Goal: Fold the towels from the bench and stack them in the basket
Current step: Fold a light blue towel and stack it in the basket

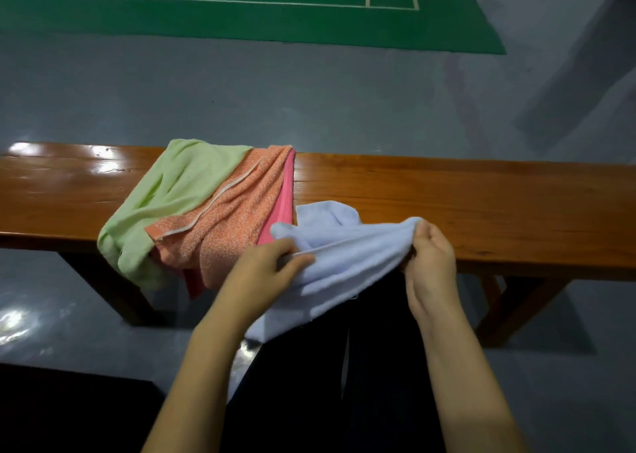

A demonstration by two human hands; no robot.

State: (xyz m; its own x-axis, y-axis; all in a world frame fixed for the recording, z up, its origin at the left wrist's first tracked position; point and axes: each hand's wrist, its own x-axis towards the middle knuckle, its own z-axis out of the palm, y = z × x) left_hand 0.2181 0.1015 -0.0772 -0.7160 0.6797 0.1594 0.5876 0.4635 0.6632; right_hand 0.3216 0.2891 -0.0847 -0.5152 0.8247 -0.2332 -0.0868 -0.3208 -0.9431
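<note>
1. Draping over the left part of the wooden bench (447, 191), a green towel (165, 198) hangs past the near edge.
2. An orange towel (227, 225) lies partly over the green one, with a pink towel (280, 208) showing beneath its right side.
3. The left hand (265, 270) pinches the pale blue towel (344, 253) between thumb and curled fingers, just beside the pink towel.
4. That blue towel stretches between both hands, its far end resting on the bench, its lower part hanging toward dark trousers (344, 383).
5. The right hand (430, 256) grips the towel's right edge with curled fingers.
6. Beyond the bench lie grey floor (309, 91) and a green court mat (241, 12).
</note>
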